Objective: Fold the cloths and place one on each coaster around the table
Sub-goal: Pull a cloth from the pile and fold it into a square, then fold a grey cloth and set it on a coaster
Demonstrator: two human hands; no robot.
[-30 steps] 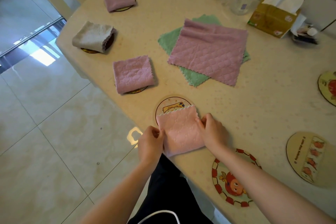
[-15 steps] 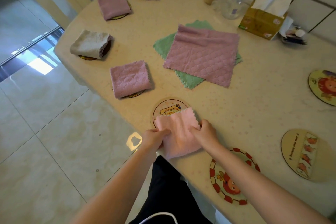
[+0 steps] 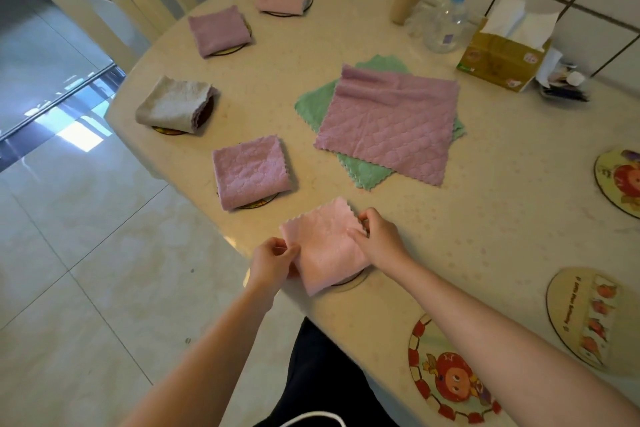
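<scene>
Both hands pinch a folded pink cloth (image 3: 323,246) at the table's (image 3: 502,184) near edge: the left hand (image 3: 272,262) nips its left side, the right hand (image 3: 379,239) its right edge. The cloth covers a coaster (image 3: 349,280), only a sliver of rim showing. 4 other folded cloths likewise hide their coasters. The far-right coaster (image 3: 620,180) is cut off by the frame.

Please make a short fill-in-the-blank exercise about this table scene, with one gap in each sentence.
1. Both hands hold a folded cloth of ____ colour.
2. Under the flat purple cloth lies a ____ cloth.
3. The number of coasters with no cloth on them is ____.
4. The tissue box stands near the tiled ____.

Missing words: pink; green; three; wall
</scene>
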